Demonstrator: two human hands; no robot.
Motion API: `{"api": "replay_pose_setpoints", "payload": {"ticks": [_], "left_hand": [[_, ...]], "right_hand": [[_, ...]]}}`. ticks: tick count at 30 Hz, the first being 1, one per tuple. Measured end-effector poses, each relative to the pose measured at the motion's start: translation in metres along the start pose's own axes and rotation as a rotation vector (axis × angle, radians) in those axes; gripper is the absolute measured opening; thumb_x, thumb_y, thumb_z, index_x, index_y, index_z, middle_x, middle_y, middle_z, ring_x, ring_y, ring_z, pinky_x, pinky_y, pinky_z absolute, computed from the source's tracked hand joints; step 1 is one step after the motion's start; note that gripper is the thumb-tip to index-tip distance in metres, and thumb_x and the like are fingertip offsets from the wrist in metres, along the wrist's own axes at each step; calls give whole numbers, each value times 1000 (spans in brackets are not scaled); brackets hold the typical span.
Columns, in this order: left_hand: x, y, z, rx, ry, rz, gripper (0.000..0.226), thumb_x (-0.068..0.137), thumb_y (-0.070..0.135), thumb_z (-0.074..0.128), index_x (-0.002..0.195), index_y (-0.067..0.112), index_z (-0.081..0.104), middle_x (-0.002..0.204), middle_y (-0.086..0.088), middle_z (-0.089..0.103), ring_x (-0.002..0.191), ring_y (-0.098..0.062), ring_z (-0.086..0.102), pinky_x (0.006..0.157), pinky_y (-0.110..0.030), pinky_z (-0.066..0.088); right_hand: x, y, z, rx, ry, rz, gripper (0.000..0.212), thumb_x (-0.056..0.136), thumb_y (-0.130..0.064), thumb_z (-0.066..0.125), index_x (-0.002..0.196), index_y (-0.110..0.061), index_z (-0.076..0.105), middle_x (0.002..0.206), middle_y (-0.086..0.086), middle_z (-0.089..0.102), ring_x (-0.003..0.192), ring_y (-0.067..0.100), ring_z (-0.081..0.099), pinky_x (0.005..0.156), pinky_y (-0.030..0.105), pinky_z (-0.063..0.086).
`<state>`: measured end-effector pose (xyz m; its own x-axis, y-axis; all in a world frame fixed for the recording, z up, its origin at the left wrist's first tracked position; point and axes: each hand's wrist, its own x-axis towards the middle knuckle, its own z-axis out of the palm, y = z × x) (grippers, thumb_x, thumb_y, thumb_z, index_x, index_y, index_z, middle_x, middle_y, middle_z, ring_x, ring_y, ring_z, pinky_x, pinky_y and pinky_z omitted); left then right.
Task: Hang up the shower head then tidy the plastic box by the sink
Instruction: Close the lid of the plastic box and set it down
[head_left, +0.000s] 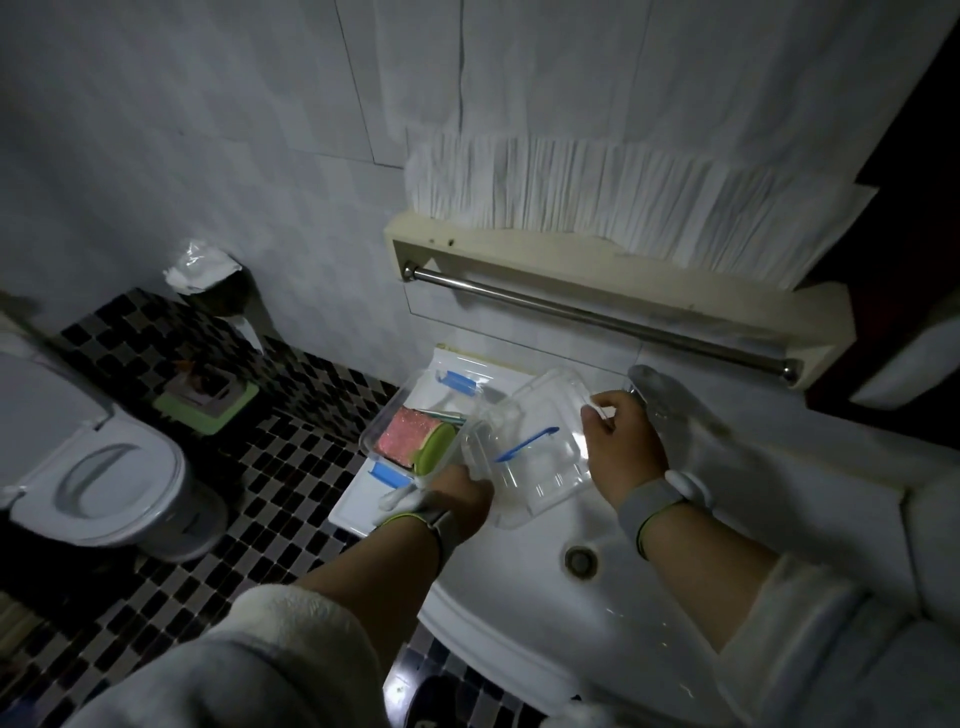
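A clear plastic box (384, 423) with blue clips sits on the left ledge of the white sink (519, 597). Inside it lie a pink sponge (402, 436) and a green round item (434, 454). The clear lid (540, 457) with a blue clip is held tilted over the sink, just right of the box. My left hand (460, 501) grips the lid's near left edge beside the box. My right hand (621, 447) holds the lid's far right edge. No shower head is in view.
A metal towel rail (597, 317) under a cream shelf runs above the sink. The sink drain (579, 558) lies below the lid. A toilet (98, 478) stands at left on the black mosaic floor, with a green-based tray (208, 400) near the wall.
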<state>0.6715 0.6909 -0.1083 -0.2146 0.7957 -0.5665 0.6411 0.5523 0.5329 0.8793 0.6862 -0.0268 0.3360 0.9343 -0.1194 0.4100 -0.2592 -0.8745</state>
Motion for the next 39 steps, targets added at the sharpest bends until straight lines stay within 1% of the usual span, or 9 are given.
{"api": "replay_pose_setpoints", "payload": {"ticks": [2, 4, 6, 10, 16, 22, 28, 35, 39], "left_hand": [[32, -12, 6, -69, 39, -27, 53, 57, 55, 47, 90, 17, 65, 92, -14, 76, 86, -36, 72, 83, -52, 59], [3, 1, -17, -178, 51, -51, 33, 75, 39, 53, 78, 8, 63, 78, -16, 74, 71, -35, 72, 76, -49, 62], [-56, 31, -42, -270, 46, -47, 17, 91, 16, 51, 85, 2, 58, 77, -19, 67, 62, -33, 66, 66, -42, 61], [-67, 31, -59, -390, 82, -73, 16, 95, 5, 49, 92, -7, 59, 68, -21, 62, 44, -25, 59, 44, -29, 55], [-52, 17, -72, -422, 116, -110, 21, 89, 11, 54, 82, -6, 64, 74, -25, 71, 63, -39, 73, 61, -53, 62], [-9, -10, -96, -410, 128, -173, 28, 91, 14, 50, 85, -8, 66, 82, -24, 73, 59, -35, 67, 60, -41, 58], [75, -75, -64, -202, 137, -222, 54, 66, 55, 42, 75, 10, 70, 69, -12, 73, 71, -37, 73, 71, -52, 62], [35, -25, -99, -217, 198, -255, 37, 86, 26, 52, 102, -4, 67, 99, -25, 72, 92, -41, 70, 83, -48, 59], [43, -24, -99, -118, 184, -292, 36, 91, 27, 53, 106, -3, 66, 104, -23, 70, 98, -41, 68, 81, -41, 54]], "right_hand": [[6, -3, 2, -7, -15, -3, 19, 95, -38, 54, 112, -30, 58, 91, -2, 65, 81, 21, 62, 61, 24, 43], [14, -7, 7, -39, -40, -37, 22, 95, -37, 54, 114, -31, 62, 98, -1, 63, 86, 22, 61, 73, 27, 45], [20, -11, 8, -134, -56, -98, 27, 97, -34, 52, 121, -31, 65, 113, 4, 60, 92, 19, 55, 87, 26, 42], [28, -24, 18, -355, -101, -151, 38, 102, -28, 43, 139, -28, 55, 141, 6, 44, 116, 25, 53, 93, 24, 29], [45, -35, 52, -375, -135, -239, 33, 101, -23, 48, 133, -23, 57, 136, 6, 50, 113, 26, 59, 93, 29, 45], [82, -55, 123, -479, -256, -297, 34, 101, -20, 45, 133, -24, 57, 135, 4, 51, 116, 26, 57, 93, 29, 44], [101, -54, 147, -571, -304, -296, 41, 98, -23, 43, 137, -27, 53, 140, 3, 50, 115, 27, 59, 97, 32, 47], [125, -51, 177, -781, -428, -249, 55, 84, -46, 32, 136, -41, 49, 135, -1, 51, 116, 31, 56, 96, 48, 50], [137, -45, 193, -849, -499, -247, 45, 86, -24, 42, 127, -28, 62, 123, 10, 57, 110, 35, 55, 94, 46, 48]]}}
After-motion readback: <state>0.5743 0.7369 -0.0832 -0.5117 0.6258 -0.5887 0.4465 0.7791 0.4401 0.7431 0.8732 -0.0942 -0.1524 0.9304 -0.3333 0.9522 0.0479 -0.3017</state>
